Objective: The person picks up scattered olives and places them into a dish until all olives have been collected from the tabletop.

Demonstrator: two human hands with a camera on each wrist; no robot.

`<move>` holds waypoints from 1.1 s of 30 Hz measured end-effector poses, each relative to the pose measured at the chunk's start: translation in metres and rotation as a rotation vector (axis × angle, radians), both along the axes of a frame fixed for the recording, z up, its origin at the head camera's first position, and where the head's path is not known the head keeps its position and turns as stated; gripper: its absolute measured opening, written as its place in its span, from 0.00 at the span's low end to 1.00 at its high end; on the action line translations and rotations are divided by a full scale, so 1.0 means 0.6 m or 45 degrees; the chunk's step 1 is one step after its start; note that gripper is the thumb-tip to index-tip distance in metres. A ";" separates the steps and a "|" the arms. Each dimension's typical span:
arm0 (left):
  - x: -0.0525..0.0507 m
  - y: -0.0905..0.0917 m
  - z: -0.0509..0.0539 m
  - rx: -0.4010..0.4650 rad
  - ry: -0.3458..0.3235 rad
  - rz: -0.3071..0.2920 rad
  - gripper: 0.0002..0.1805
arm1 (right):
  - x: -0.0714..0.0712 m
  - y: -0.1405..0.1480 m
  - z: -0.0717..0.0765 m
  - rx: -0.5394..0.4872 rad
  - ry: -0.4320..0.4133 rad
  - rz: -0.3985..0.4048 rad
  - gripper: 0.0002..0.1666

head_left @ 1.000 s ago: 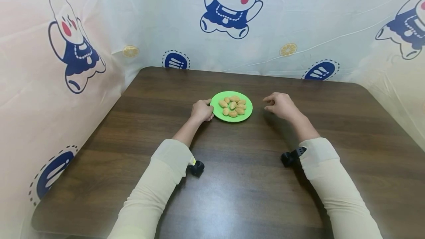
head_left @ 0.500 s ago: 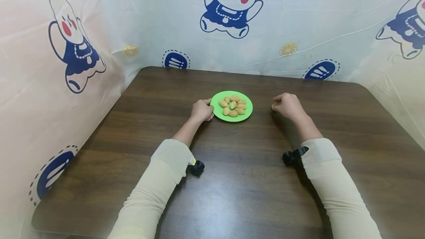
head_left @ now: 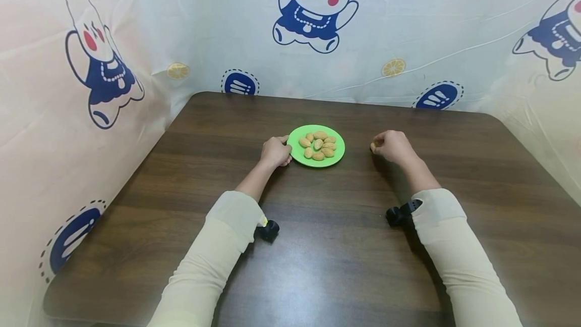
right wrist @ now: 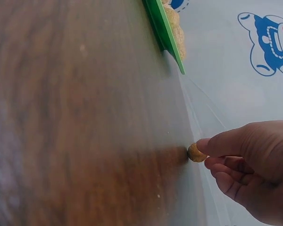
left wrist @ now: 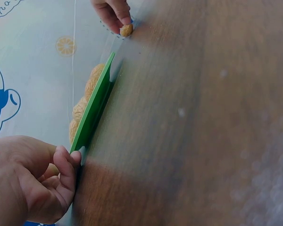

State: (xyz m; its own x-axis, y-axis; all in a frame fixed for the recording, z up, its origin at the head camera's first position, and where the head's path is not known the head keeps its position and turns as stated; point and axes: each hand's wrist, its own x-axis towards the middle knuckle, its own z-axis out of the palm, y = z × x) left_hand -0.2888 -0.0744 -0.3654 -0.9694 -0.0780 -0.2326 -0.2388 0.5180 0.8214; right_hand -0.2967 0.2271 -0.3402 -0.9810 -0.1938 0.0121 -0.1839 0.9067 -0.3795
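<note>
A round green plate (head_left: 295, 158) lies on the dark wooden table, bearing several tan peanuts in their shells (head_left: 318, 144). My left hand (head_left: 275, 152) pinches the plate's left rim, thumb at the edge and the other fingers curled. To the right of the plate, apart from it, my right hand (head_left: 396, 147) pinches a single peanut (right wrist: 197, 153) between thumb and fingertips. That peanut is at or just above the tabletop; whether it touches, I cannot tell. In the left wrist view the same peanut (left wrist: 126, 30) shows beyond the plate's far edge.
The brown table (head_left: 336, 226) reaches to a pale cloth backdrop (head_left: 218, 19) printed with cartoon animals, which hangs close behind its far edge and along the sides. Dark wrist cameras (head_left: 269, 230) sit at both cuffs.
My right hand has shifted slightly right, away from the plate, and its fingers have closed in; a peanut now shows at its fingertips. The left hand and plate have stayed put.
</note>
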 end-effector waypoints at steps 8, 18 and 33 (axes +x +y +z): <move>0.000 -0.001 0.000 0.001 -0.009 0.000 0.26 | -0.002 -0.005 -0.004 0.006 -0.021 0.003 0.18; -0.002 0.000 -0.003 0.008 0.000 -0.014 0.26 | -0.004 -0.004 -0.005 0.039 -0.034 -0.001 0.16; 0.000 0.000 0.000 -0.002 -0.007 0.001 0.26 | -0.006 -0.006 -0.005 0.044 -0.065 -0.018 0.16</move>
